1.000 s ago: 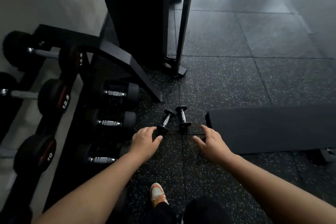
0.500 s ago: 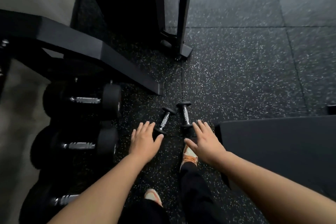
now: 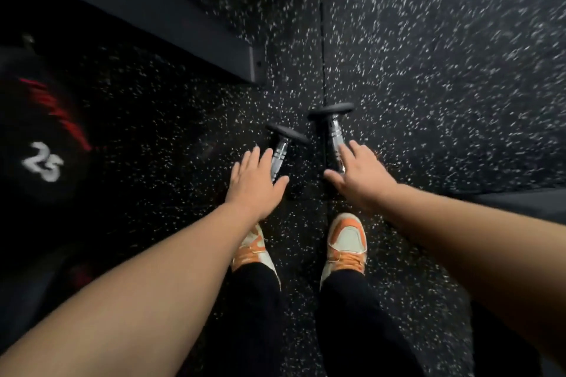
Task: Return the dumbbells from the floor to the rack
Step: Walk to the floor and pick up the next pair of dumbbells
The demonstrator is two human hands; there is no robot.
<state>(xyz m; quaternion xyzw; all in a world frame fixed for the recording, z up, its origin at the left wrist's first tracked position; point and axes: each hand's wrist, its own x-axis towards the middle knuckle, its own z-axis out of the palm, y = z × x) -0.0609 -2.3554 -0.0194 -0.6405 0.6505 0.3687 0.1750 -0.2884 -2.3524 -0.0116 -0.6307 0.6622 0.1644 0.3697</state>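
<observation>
Change: the two hands are brought much closer to the dumbbells than half a second ago, and the view is tipped steeply down, so that both shoes now show below the hands (the frame is streaked with motion blur).
Meaning for the task: the reach is judged to be nearly finished; nothing is lifted yet, and both weights are still to be carried to the rack.
Left hand (image 3: 255, 182): spread flat with fingers extended, nothing gripped; it is held over the near end of the left dumbbell (image 3: 280, 152), whose chrome handle shows just right of the fingers.
Right hand (image 3: 363, 179): likewise spread and empty; its fingertips lie over the near part of the right dumbbell (image 3: 334, 131), though whether contact is made cannot be told.
Dumbbells: both lie on the speckled floor (image 3: 444, 70), close side by side, handles running near to far, the far end plates clear of the hands and the near ends hidden under them.
Rack: its dark sloping leg (image 3: 171, 21) is seen to the far left, well apart from the two weights; a large stored weight marked 25 (image 3: 43, 162) sits at the left edge.
Shoes (image 3: 347, 242): planted just near of the hands (orange and white).
Next move, as a judgement: fingers are to be curled around each handle before any lift.
</observation>
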